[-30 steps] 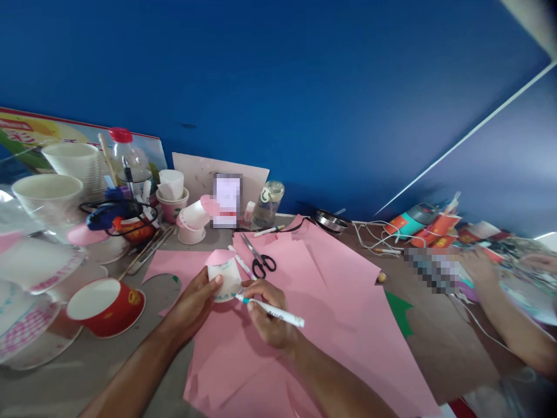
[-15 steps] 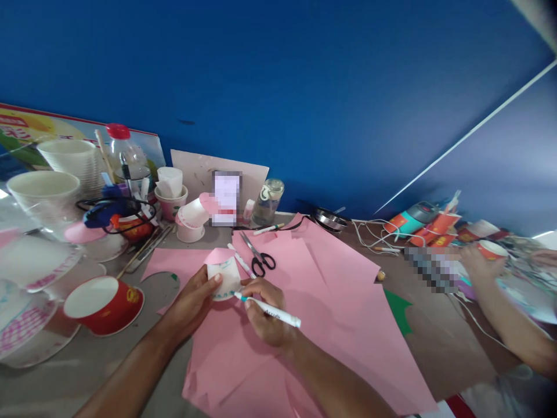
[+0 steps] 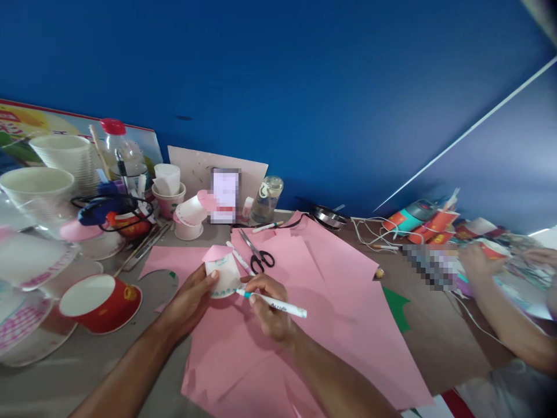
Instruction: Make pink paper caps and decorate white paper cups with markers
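Holding cup (image 3: 224, 274) in left hand (image 3: 195, 296), marker (image 3: 282, 306) in right hand (image 3: 270, 309) (pointed at the cup), with paper (image 3: 331, 325) beneath the grip and scissors (image 3: 256, 251) just beyond.

The left hand (image 3: 195, 293) holds a white cup (image 3: 225, 275); the right hand (image 3: 275, 323) grips a marker (image 3: 288, 307), seemingly touching the cup.

The small white paper cup (image 3: 225, 274) looks smooth and matt; the slim white marker (image 3: 285, 306), smooth plastic. The wide pink sheets (image 3: 335, 337) are matt paper. The black-handled scissors (image 3: 257, 254) have shiny metal blades. At far left, the red-capped clear bottle (image 3: 129, 155) looks like glossy plastic.
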The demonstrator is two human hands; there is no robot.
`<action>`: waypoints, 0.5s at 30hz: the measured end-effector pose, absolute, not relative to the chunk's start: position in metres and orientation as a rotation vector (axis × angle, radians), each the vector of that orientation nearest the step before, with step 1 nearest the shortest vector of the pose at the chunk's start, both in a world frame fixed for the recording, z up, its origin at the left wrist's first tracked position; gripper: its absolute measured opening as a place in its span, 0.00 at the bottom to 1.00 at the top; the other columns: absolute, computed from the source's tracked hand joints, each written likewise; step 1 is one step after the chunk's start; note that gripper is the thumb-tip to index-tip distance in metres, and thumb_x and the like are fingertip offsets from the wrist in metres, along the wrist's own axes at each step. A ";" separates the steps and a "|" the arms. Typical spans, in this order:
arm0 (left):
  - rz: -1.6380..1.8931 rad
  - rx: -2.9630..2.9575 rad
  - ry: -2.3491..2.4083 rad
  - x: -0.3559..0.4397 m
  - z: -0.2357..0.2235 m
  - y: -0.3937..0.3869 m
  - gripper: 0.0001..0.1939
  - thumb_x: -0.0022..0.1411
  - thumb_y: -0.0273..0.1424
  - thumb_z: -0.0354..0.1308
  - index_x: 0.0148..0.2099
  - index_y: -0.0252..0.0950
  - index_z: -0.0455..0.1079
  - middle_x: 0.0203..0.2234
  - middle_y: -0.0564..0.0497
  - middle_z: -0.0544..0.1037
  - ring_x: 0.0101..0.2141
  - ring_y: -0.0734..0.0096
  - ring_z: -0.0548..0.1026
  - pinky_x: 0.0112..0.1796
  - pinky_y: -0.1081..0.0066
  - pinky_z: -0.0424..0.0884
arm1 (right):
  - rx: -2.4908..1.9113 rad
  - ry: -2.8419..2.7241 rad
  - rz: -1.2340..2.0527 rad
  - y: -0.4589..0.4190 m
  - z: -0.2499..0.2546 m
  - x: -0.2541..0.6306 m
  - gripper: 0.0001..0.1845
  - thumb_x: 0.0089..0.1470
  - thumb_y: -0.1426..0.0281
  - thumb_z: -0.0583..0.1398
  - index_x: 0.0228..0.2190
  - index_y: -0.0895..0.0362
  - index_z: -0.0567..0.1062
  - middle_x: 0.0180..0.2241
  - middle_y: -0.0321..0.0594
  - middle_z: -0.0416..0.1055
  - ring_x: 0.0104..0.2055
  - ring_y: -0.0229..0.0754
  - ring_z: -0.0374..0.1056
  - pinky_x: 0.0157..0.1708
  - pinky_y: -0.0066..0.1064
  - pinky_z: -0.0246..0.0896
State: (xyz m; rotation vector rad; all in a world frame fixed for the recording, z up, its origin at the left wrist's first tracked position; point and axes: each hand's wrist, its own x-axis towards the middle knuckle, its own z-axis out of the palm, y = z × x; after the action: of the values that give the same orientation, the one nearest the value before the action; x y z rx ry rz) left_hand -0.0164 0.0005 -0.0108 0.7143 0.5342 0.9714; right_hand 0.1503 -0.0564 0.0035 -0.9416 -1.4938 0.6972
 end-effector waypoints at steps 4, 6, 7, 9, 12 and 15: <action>0.980 0.708 0.554 -0.015 -0.008 0.000 0.16 0.55 0.34 0.66 0.46 0.34 0.74 0.37 0.46 0.81 0.38 0.61 0.77 0.33 0.71 0.69 | -0.956 -1.508 0.674 -0.057 0.004 0.151 0.07 0.57 0.67 0.55 0.31 0.54 0.72 0.30 0.43 0.73 0.41 0.48 0.72 0.42 0.40 0.69; 0.985 0.713 0.557 -0.015 -0.008 0.000 0.17 0.54 0.34 0.66 0.46 0.34 0.75 0.36 0.46 0.81 0.39 0.60 0.76 0.33 0.71 0.68 | -0.957 -1.521 0.658 -0.057 0.004 0.151 0.06 0.57 0.68 0.55 0.31 0.54 0.72 0.29 0.42 0.73 0.41 0.48 0.72 0.42 0.40 0.69; 0.983 0.718 0.555 -0.016 -0.009 0.001 0.17 0.55 0.35 0.66 0.46 0.34 0.75 0.36 0.46 0.80 0.39 0.60 0.76 0.33 0.71 0.68 | -0.954 -1.527 0.653 -0.057 0.004 0.151 0.06 0.57 0.68 0.55 0.31 0.54 0.72 0.29 0.42 0.73 0.41 0.47 0.72 0.43 0.40 0.69; 0.976 0.729 0.549 -0.016 -0.011 0.001 0.16 0.56 0.34 0.65 0.46 0.34 0.75 0.37 0.46 0.80 0.40 0.60 0.76 0.36 0.70 0.69 | -0.948 -1.538 0.641 -0.057 0.005 0.151 0.06 0.56 0.69 0.56 0.32 0.54 0.73 0.30 0.42 0.73 0.41 0.47 0.72 0.43 0.39 0.69; 0.969 0.734 0.536 -0.017 -0.012 0.001 0.15 0.56 0.34 0.65 0.46 0.34 0.75 0.37 0.45 0.80 0.41 0.60 0.75 0.38 0.69 0.69 | -0.940 -1.554 0.627 -0.057 0.006 0.151 0.05 0.55 0.70 0.56 0.32 0.55 0.73 0.30 0.42 0.73 0.40 0.47 0.73 0.41 0.39 0.69; 0.968 0.730 0.533 -0.017 -0.012 0.001 0.14 0.57 0.34 0.64 0.45 0.34 0.75 0.38 0.45 0.80 0.41 0.60 0.75 0.36 0.70 0.69 | -0.944 -1.562 0.616 -0.057 0.006 0.151 0.05 0.54 0.72 0.56 0.32 0.55 0.72 0.30 0.42 0.72 0.40 0.47 0.73 0.40 0.38 0.69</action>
State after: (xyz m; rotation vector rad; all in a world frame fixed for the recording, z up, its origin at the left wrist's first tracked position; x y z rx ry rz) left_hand -0.0169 0.0012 -0.0116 0.7304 0.5334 0.9680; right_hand 0.1507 -0.0573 0.0064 -0.9437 -1.5622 0.6161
